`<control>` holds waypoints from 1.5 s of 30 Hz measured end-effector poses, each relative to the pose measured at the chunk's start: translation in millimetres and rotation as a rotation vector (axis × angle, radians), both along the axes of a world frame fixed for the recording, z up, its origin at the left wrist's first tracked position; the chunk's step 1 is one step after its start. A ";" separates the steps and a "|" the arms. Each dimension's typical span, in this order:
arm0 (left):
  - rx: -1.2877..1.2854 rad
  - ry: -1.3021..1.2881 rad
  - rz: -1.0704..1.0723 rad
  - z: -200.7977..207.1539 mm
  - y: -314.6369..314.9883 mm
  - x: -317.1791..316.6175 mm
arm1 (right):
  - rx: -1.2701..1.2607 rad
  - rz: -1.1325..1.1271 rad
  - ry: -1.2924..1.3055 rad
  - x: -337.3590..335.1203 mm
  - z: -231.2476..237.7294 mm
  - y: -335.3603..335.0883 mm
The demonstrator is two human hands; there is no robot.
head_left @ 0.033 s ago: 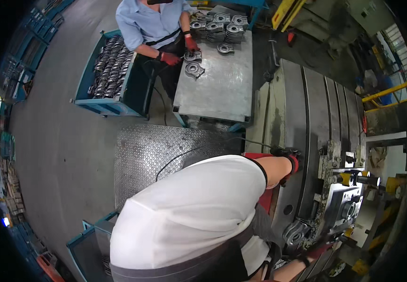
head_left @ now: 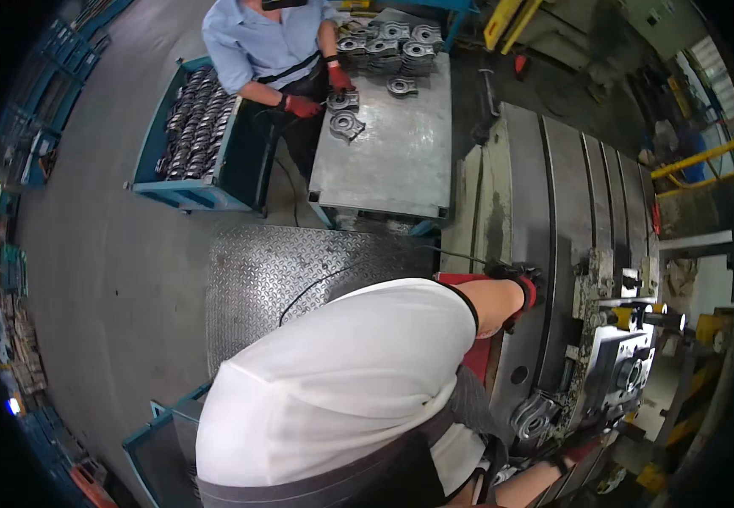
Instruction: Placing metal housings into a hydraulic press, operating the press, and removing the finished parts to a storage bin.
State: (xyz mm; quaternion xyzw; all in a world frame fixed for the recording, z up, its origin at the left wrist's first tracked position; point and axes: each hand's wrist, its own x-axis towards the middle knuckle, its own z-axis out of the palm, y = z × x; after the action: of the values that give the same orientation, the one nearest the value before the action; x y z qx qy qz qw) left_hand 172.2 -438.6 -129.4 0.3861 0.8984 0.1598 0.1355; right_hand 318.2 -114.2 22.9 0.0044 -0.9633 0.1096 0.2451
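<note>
My left hand [head_left: 516, 292], in a dark glove with a red cuff, is on the near edge of a slotted metal machine bed [head_left: 526, 203]. A black cable leads up to it. Its fingers are too dark to make out. My right hand [head_left: 583, 449], red-gloved, reaches low beside a metal die block [head_left: 625, 372] with a round centre. The fingers of that hand are blurred and partly hidden. Between my two arms, flat ring-shaped metal parts [head_left: 536, 415] lie stacked on the bed.
Across from me a person in a blue shirt [head_left: 265, 42] handles a ring-shaped part [head_left: 341, 101] at a metal table [head_left: 384, 173]. More parts [head_left: 394, 46] are piled on it. A blue bin [head_left: 202, 199] of parts stands left, a checkered floor plate [head_left: 257, 254] below.
The whole view has shifted by a small amount. My right hand has moved slightly up beside the die block; my left hand stays on the bed edge.
</note>
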 end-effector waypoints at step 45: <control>-0.996 0.628 -0.053 -86.9 76.3 -101.9 | 0.425 -0.488 -0.506 -294.0 -70.2 181.0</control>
State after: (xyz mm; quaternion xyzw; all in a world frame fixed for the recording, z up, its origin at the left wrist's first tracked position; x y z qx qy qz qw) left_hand 70.3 -362.2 -216.3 0.3272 0.8522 -0.4071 0.0318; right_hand 24.2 66.7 -47.3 -0.2006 -0.9672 -0.1555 0.0129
